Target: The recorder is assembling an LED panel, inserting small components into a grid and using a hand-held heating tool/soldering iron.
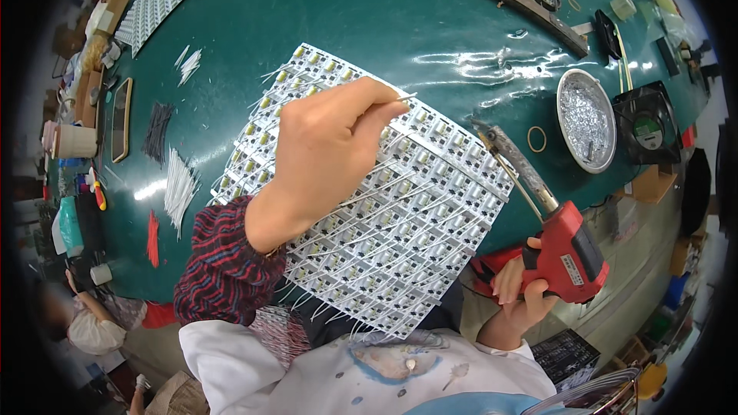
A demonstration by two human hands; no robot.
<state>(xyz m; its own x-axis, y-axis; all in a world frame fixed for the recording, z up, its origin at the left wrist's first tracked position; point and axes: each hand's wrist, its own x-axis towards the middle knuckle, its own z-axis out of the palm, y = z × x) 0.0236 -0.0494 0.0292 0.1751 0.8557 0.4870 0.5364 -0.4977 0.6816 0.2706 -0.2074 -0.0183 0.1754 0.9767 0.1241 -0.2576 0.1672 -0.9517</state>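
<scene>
A large white panel of small circuit boards (400,261) lies tilted at the table's near edge, with rows of thin white wires attached across it. Over its upper part, my left hand (327,150) pinches a thin short wire (407,97) between thumb and forefinger. My palm and wrist hide part of the panel beneath. At the right, my right hand (523,296) is closed round a red soldering gun (573,253). The gun's metal tip (480,124) points up and left, beside the panel's right corner and apart from my left hand.
White wires (178,188), black wires (157,131) and red wires (153,238) lie in bundles on the green table (307,0). A phone (121,119) is farther left. To the right stand a bowl of silvery scraps (586,119) and a black fan (647,127); a metal bar (534,15) lies behind.
</scene>
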